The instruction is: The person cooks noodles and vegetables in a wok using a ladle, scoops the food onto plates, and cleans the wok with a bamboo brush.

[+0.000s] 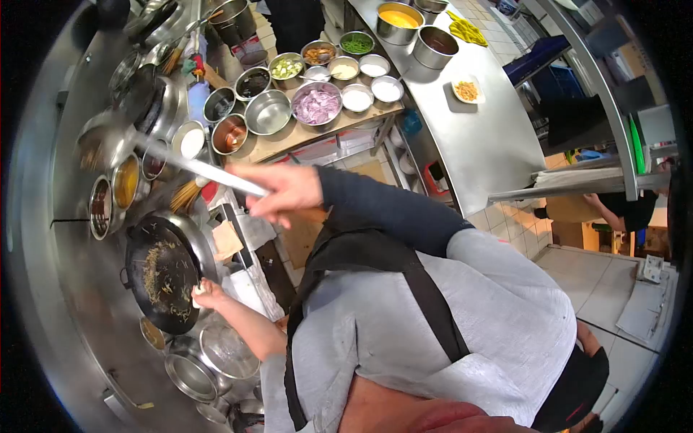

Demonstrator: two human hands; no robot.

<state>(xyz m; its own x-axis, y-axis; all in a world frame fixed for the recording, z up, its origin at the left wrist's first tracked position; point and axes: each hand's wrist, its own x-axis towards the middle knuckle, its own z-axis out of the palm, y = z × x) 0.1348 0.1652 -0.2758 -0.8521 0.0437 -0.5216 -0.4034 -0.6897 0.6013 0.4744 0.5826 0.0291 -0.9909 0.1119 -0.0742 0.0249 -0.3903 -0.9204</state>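
My right hand [278,193] is closed round the handle of a long metal ladle [209,169]. Motion blurs the ladle's bowl, which is over the pots at the upper left. Lower down, my left hand [208,294] grips a pale cloth [197,294] at the near rim of a black wok [160,303]. Inside the wok lie shredded, yellowish food pieces [153,270], spread over the bottom. The wok sits on the stove at the left. A bamboo brush [186,196] lies between the wok and the ladle handle.
Metal bowls stand on a wooden board, among them sliced onions [316,106] and a red sauce [231,135]. A steel counter [469,144] holds pots and a small white dish [468,90]. Pots line the stove's left side [125,180]. Other people stand at the top, right and lower right.
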